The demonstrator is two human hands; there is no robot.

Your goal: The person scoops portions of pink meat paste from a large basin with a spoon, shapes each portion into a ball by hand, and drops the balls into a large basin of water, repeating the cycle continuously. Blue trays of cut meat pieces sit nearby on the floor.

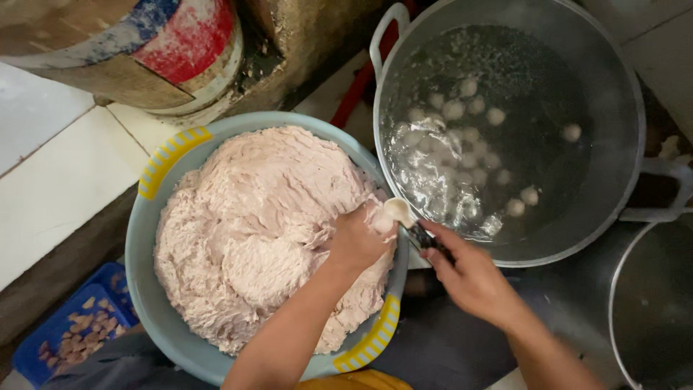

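Down at the near edge of a wide pale-blue plastic basin [137, 245] with yellow striped handles, the left hand [357, 242] is sunk into a heaped mass of pinkish ground-meat paste [253, 231] that fills the basin almost to the rim. Its fingers are curled together around a lump of the paste, squeezing it up at the top of the fist. The right hand [469, 278] has its fingers clamped on the dark handle of a small spoon [399, 211], whose pale bowl touches the paste at the top of the left fist, right over the basin's rim.

Just beside the basin, to the right, stands a large metal pot [613, 87] with white handles, holding clear water in which many small pale meatballs [455, 110] float, most gathered toward the left half, a few apart on the right. Part of another metal pot [628, 289] shows at the lower right corner; its contents cannot be told. At the lower left, a blue crate [108, 285] holds small brownish pieces. A round drum [144, 50] painted red and blue stands beyond the basin on the white tiled floor [50, 173].
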